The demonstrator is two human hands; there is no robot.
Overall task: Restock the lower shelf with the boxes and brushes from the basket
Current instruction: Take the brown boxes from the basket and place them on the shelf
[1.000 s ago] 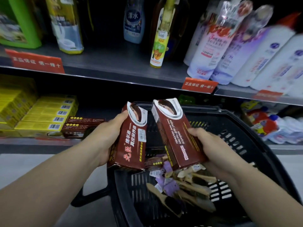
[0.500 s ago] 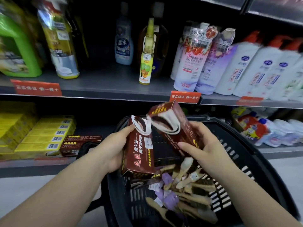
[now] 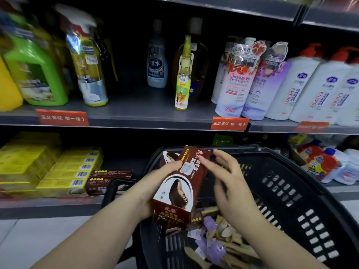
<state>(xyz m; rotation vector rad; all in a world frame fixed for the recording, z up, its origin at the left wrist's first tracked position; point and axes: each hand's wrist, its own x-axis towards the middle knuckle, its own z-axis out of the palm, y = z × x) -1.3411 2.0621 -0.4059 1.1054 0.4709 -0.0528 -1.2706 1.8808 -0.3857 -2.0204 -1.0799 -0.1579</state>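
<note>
Over the black basket (image 3: pixel 303 171), my left hand (image 3: pixel 155 183) grips a dark red hair-dye box (image 3: pixel 182 191) that lies on a second, matching box (image 3: pixel 168 155), which peeks out behind and below it. My right hand (image 3: pixel 227 177) is beside the top box with its fingers spread; the fingertips are at the box's far right edge and hold nothing. Wooden brushes with purple tags (image 3: pixel 223 239) lie in the basket bottom. Two matching boxes (image 3: pixel 108 179) are stacked on the lower shelf (image 3: pixel 48 207), left of the basket.
Yellow boxes (image 3: pixel 73 171) are stacked on the lower shelf, left of the red ones. Small bottles and pouches (image 3: pixel 320 164) lie on it to the right. The upper shelf (image 3: pixel 136 117) carries detergent and shampoo bottles and red price tags. The basket handle (image 3: pixel 114 187) juts out leftward.
My right hand laid its box on top of the one in my left hand and let go. The view tilted up.
</note>
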